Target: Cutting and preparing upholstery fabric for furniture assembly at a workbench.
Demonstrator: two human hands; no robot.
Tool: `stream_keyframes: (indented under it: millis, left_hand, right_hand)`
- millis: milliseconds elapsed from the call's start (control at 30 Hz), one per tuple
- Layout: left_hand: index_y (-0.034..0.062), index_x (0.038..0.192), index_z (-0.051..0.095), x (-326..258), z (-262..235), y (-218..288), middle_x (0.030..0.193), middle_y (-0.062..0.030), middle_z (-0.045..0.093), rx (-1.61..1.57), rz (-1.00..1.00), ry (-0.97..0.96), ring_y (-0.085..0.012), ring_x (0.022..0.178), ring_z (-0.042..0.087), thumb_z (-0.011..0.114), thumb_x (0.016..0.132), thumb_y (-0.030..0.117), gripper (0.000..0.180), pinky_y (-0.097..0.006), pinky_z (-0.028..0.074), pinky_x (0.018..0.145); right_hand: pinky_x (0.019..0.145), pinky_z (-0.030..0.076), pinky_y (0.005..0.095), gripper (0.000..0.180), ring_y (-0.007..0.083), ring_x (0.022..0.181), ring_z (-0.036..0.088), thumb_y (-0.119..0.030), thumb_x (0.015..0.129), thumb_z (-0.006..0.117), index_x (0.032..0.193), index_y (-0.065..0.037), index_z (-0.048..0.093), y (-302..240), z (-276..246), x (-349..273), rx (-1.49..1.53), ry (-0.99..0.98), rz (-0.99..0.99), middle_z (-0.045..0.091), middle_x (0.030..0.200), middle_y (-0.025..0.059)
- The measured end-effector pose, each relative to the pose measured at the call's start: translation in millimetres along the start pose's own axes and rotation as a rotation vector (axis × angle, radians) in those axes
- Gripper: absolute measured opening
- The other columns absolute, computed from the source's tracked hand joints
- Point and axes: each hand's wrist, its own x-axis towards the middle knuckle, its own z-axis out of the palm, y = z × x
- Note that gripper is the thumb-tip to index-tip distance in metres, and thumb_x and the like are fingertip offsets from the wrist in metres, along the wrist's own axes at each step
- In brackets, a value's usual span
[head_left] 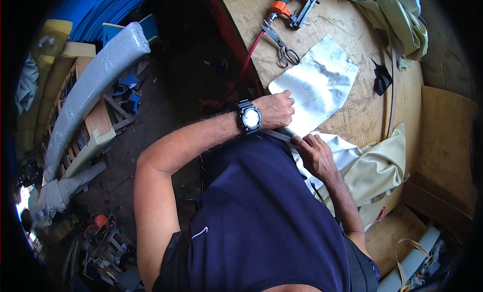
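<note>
A silvery-white sheet of upholstery material [322, 80] lies on the wooden table [357, 23], its upper corner lifted slightly. My left hand [275, 109], with a black watch at the wrist, is curled closed over the sheet's near-left edge. Just below and to the right, my right hand [316, 152] has its thumb and fingers closed on the end of a narrow flat grey strip [277, 135] at the table edge. What kind of strip it is I cannot make out. White and cream fabric [375, 166] is bunched beside my right hand. Scissors [282, 44] lie beyond the sheet.
An orange and black staple gun [294, 8] with a red hose [251, 53] lies at the table's far edge. Cream fabric [402, 20] is heaped at the far right, near a black scrap [381, 78]. A plastic-wrapped foam roll [95, 91] leans on a wooden frame at left.
</note>
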Motion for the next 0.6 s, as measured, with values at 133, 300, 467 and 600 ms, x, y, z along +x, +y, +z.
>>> stream_keyframes:
  millis: [133, 300, 467, 600]
  left_hand:
    - [0.0118, 0.075, 0.073, -5.9, -0.9, -4.0, 0.084, -0.0033, 0.071, 0.012, 0.016, 0.039, -0.0205, 0.093, 0.068, 0.066, 0.088, 0.020, 0.017, -0.037, 0.050, 0.088]
    - [0.0114, 0.077, 0.073, -9.4, 1.3, -4.4, 0.085, -0.0042, 0.072, -0.013, -0.001, 0.073, -0.0208, 0.092, 0.069, 0.066, 0.089, 0.019, 0.016, -0.037, 0.051, 0.089]
    - [0.0120, 0.078, 0.073, -12.6, 11.6, -8.7, 0.086, -0.0038, 0.072, -0.099, -0.114, 0.142, -0.0226, 0.089, 0.069, 0.068, 0.089, 0.020, 0.014, -0.037, 0.051, 0.090]
    - [0.0136, 0.089, 0.079, -30.9, 17.3, -17.2, 0.086, -0.0016, 0.073, -0.486, -0.376, 0.154, -0.0221, 0.089, 0.068, 0.077, 0.092, 0.025, 0.012, -0.039, 0.048, 0.092]
  right_hand:
    - [0.068, 0.049, 0.0421, 0.034, 0.0277, 0.079, 0.056, -0.011, 0.096, 0.070, 0.130, -0.010, 0.067, -1.5, 1.9, 5.2, -0.008, 0.033, -0.019, 0.056, 0.088, 0.0093]
    - [0.069, 0.050, 0.0424, 0.034, 0.0276, 0.080, 0.057, -0.011, 0.097, 0.069, 0.131, -0.010, 0.067, -1.6, 1.9, 9.3, -0.004, 0.032, -0.013, 0.059, 0.091, 0.0087]
    - [0.073, 0.054, 0.0400, 0.031, 0.0266, 0.084, 0.062, -0.015, 0.097, 0.067, 0.129, -0.015, 0.068, -1.2, 2.4, 7.6, 0.011, 0.032, 0.004, 0.061, 0.103, 0.0085]
    - [0.075, 0.055, 0.0416, 0.032, 0.0274, 0.086, 0.064, -0.016, 0.097, 0.066, 0.129, -0.017, 0.069, 3.2, 9.7, 10.0, 0.032, 0.096, 0.000, 0.061, 0.108, 0.0091]
